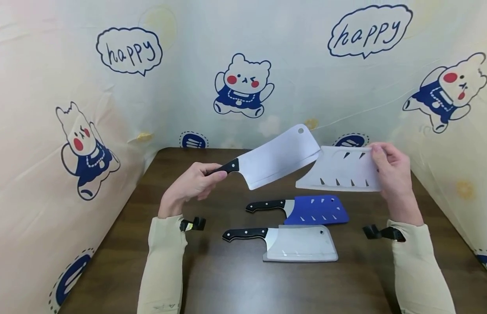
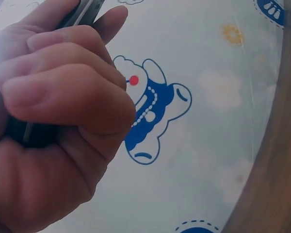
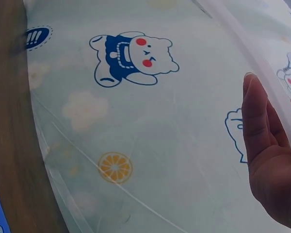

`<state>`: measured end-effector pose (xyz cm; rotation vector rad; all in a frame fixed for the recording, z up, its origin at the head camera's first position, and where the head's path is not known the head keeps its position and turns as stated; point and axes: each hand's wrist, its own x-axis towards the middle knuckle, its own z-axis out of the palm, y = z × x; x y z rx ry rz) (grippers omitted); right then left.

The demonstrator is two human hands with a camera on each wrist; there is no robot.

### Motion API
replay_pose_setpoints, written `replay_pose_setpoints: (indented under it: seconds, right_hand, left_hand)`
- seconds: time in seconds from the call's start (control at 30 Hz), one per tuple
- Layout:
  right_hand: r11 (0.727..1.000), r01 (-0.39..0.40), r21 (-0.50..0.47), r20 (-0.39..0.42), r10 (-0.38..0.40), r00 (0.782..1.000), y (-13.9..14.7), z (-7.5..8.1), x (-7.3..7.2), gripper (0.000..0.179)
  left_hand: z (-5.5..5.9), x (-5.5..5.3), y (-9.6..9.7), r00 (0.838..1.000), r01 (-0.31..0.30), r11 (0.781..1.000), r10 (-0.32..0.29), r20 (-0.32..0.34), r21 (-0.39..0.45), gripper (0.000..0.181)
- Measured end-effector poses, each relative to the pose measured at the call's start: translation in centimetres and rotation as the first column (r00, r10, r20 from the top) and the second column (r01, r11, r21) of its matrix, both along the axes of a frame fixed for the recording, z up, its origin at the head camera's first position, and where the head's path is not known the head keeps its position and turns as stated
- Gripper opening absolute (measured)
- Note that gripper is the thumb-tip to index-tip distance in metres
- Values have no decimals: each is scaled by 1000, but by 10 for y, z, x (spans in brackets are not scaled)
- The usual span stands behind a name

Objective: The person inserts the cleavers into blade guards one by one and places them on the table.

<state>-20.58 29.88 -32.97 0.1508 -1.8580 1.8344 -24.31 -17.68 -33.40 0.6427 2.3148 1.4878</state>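
Observation:
My left hand [image 1: 198, 179] grips the black riveted handle of a cleaver [image 1: 280, 155], its bare blade raised and pointing up to the right. In the left wrist view the curled fingers [image 2: 72, 92] wrap that handle. My right hand [image 1: 393, 172] pinches the right end of a white blade cover [image 1: 337, 168] with dark triangular slots, thumb in front. The blade's far end overlaps the cover's left end in the head view; whether they touch I cannot tell. The right wrist view shows the cover [image 3: 254, 53] edge-on beside the hand.
On the brown table [image 1: 243, 288] lie a cleaver in a blue slotted cover [image 1: 315, 209] and, nearer, one with a pale translucent cover [image 1: 302, 244]. Both handles point left. A printed cloth [image 1: 290, 87] with bears rises behind and at both sides.

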Motion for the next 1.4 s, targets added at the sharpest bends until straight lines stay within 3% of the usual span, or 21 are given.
replay_pose_setpoints:
  seconds: [0.27, 0.5, 0.67, 0.77, 0.87, 1.1, 1.27, 1.4]
  right_hand:
    - [1000, -25, 13, 55, 24, 998, 9, -1, 1, 25]
    - [987, -111, 112, 69, 103, 992, 20, -4, 4, 18]
    - [980, -171, 103, 37, 168, 985, 27, -2, 7, 17]
    - [963, -203, 179, 48, 197, 979, 24, -1, 6, 17]
    - [954, -204, 221, 56, 197, 979, 18, -2, 3, 17]
    - [973, -159, 170, 62, 150, 987, 8, -8, -1, 16]
    - [968, -209, 138, 58, 203, 977, -10, -11, -5, 15]
    - [956, -224, 189, 97, 208, 973, -36, -18, -8, 16]
  left_hand:
    - [3, 6, -5, 996, 84, 993, -82, 21, -86, 28]
    - [4, 14, 4, 983, 174, 977, -165, 84, -126, 31]
    - [5, 17, 15, 978, 204, 971, -196, 73, -127, 28]
    - [5, 18, 24, 972, 234, 960, -231, 40, -156, 27]
    - [5, 17, 32, 966, 244, 948, -256, -33, -202, 26]
    - [5, 18, 34, 970, 160, 958, -197, -143, -238, 17]
    - [0, 15, 46, 970, 190, 961, -215, -116, -200, 20]
    - [-9, 13, 64, 971, 212, 962, -227, -74, -173, 22]
